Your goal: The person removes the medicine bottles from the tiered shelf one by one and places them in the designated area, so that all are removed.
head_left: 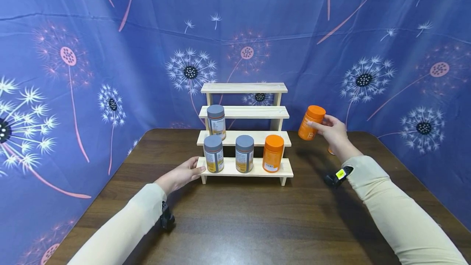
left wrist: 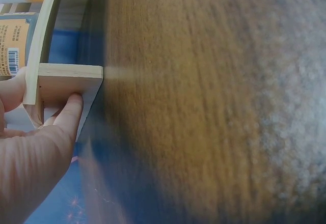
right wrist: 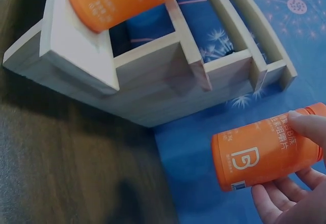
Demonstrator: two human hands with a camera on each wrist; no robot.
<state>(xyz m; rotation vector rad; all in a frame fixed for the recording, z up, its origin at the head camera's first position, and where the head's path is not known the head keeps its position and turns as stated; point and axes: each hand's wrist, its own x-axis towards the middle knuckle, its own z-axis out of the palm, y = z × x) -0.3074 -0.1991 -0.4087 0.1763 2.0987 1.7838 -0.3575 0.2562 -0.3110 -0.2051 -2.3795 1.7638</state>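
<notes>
In the head view my left hand (head_left: 182,174) grips the left end of the lowest step of a wooden tiered stand (head_left: 229,169). The left wrist view shows a finger (left wrist: 70,113) pressed under that step, by its leg. To the right of the stand, my right hand (head_left: 336,136) holds an orange bottle (head_left: 311,122) off the table, slightly tilted. Thumb and fingers clasp it near its lid in the right wrist view. A second orange bottle (head_left: 273,153) stands at the right of the lowest step, beside two grey-lidded bottles (head_left: 244,154) (head_left: 214,154).
One more grey-lidded bottle (head_left: 216,121) stands on the second step, at the left. The top two steps (head_left: 244,88) bear nothing. Behind my right hand, a bit of another orange item (head_left: 331,151) shows on the brown table (head_left: 235,220). A blue dandelion-print cloth (head_left: 287,56) hangs behind.
</notes>
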